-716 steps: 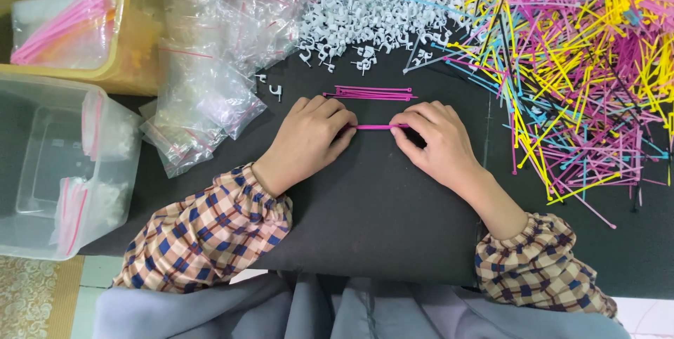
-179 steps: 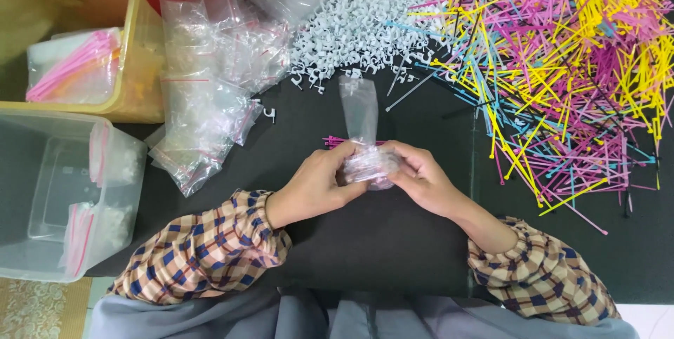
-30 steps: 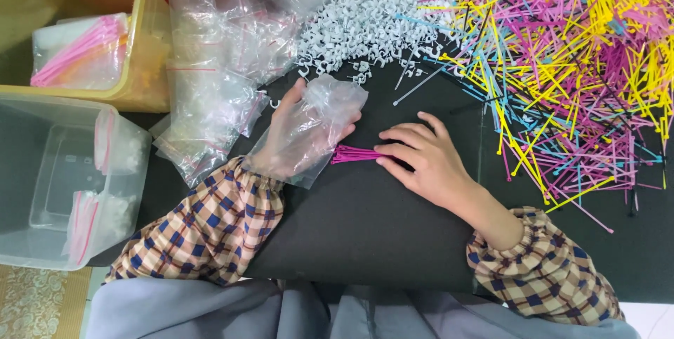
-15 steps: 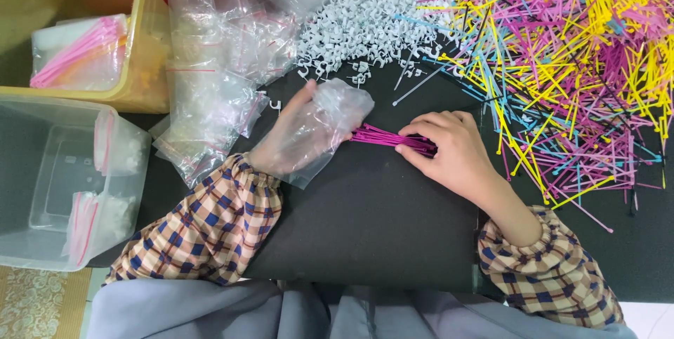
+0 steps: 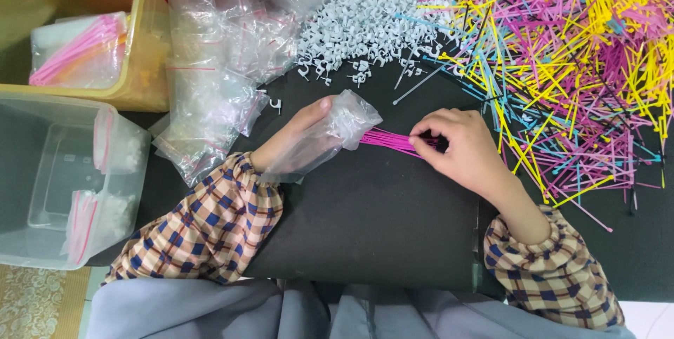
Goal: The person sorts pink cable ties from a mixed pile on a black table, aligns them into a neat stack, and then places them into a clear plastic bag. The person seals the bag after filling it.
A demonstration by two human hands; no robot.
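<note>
Plaid sleeves nearest camera, both forearms on black desk (image 5: pixel 365 240). Left hand (image 5: pixel 298 139) lay under clear bag (image 5: pixel 330 135), fingers closed on it, mouth turned right. Right hand (image 5: pixel 460 149) pinched pink ties (image 5: pixel 393 141) in a bundle, tips in bag mouth. Left: clear tub (image 5: pixel 70 177), yellow bin (image 5: pixel 140 44), pile of empty bags (image 5: pixel 210 79). Beyond: white clips (image 5: pixel 365 23), coloured ties (image 5: pixel 562 65) heaped far right.
</note>
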